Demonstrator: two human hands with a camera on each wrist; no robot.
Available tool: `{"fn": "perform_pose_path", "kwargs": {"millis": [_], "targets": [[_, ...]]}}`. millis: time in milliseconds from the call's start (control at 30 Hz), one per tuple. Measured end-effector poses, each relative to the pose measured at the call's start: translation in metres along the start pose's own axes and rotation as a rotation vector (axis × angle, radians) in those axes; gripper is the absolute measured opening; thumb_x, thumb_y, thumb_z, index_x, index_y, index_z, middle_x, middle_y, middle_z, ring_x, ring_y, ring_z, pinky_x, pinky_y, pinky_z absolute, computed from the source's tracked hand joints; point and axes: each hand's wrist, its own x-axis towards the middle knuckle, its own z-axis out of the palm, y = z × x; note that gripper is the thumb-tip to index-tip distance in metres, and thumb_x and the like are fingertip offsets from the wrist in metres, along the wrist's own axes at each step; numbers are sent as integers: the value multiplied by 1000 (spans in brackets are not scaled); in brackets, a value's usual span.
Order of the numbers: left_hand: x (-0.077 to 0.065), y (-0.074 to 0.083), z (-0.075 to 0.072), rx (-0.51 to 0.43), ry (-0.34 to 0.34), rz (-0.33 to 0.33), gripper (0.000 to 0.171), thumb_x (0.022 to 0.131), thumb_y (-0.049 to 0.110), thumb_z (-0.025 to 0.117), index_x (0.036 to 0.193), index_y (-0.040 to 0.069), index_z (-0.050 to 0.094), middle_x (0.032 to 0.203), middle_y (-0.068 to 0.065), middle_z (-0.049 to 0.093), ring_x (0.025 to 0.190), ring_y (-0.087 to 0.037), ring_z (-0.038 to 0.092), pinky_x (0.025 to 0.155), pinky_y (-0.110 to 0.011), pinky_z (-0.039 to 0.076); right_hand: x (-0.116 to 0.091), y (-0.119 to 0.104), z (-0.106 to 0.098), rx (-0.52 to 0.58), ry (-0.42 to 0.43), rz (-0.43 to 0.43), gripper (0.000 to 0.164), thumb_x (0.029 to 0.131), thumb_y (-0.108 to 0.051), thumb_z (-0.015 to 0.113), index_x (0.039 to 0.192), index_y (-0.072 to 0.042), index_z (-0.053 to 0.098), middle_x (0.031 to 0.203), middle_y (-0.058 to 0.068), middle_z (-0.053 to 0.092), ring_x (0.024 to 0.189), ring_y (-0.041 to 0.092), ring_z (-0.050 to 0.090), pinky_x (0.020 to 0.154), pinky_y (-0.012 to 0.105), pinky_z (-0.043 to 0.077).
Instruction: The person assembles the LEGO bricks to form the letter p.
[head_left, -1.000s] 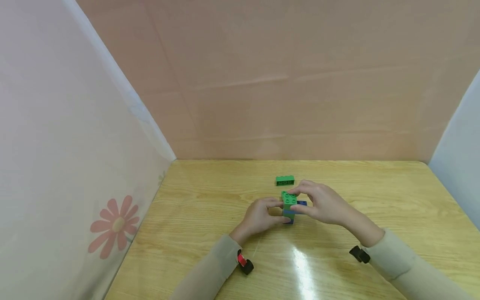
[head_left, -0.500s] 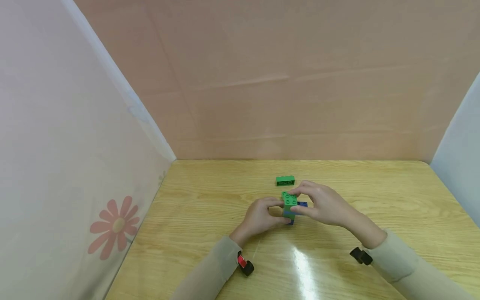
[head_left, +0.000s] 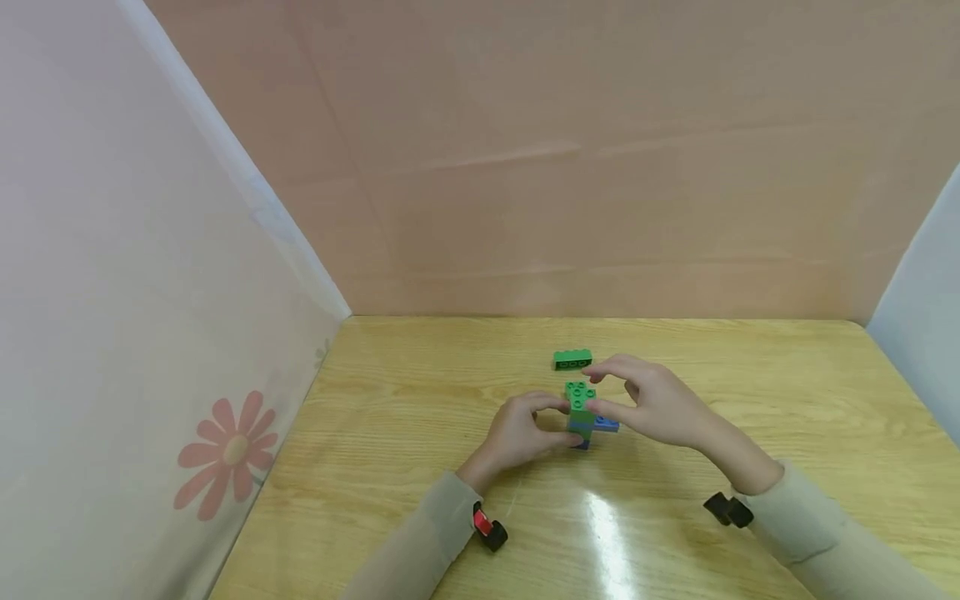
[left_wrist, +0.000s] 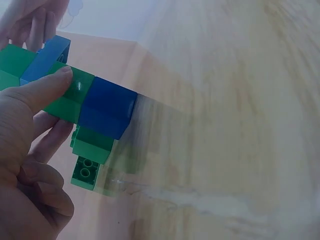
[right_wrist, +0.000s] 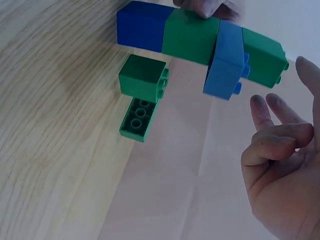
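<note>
A stack of toy building bricks [head_left: 578, 421] stands upright on the table. From the bottom it has a dark blue brick [right_wrist: 141, 26], a green brick [right_wrist: 192, 37], a lighter blue brick [right_wrist: 225, 60] jutting out to the right, and a green top brick [right_wrist: 262, 55] with bare studs. My left hand [head_left: 521, 429] pinches the lower green brick between thumb and fingers, steadying the stack from its left. Just right of the top brick, my right hand [head_left: 656, 408] holds nothing, its thumb and fingers spread apart beside the studs.
Behind the stack, a green brick [head_left: 573, 359] lies on its side, hollow underside showing. Another green brick [right_wrist: 142, 77] stands close to it with studs up. The wooden table [head_left: 420, 367] ends at a cloth backdrop [head_left: 480, 167].
My right hand has let go of the top green brick and drawn slightly away to the right, its fingers spreading. The left hand keeps its grip on the stack.
</note>
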Motion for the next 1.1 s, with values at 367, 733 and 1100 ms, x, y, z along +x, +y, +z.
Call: {"fn": "perform_pose_path", "kwargs": {"millis": [367,733,1100], "targets": [[-1,6,-4,-80,-1,-29,43,85,40,87,123,21,77,120,17,70,114,-12,64,86,-36,54,7,39,3,84,-20,160,33,103,-31,69,132,-14,70,125,4,69,111,28,62,82,44,53],[0,4,-3,-90,-3,1,43,87,38,86,125,20,76,119,17,70,105,-24,66,70,-22,43,16,77,27,136,-123,233,43,101,-31,71,136,-5,66,134,11,66,128,37,56,97,62,49],[1,2,-4,-64,1,0,46,86,37,87,127,18,76,123,17,69,114,-11,64,90,-31,53,27,78,42,86,-227,236,45,94,-12,77,137,-5,65,140,15,62,137,46,47,105,66,42]]}}
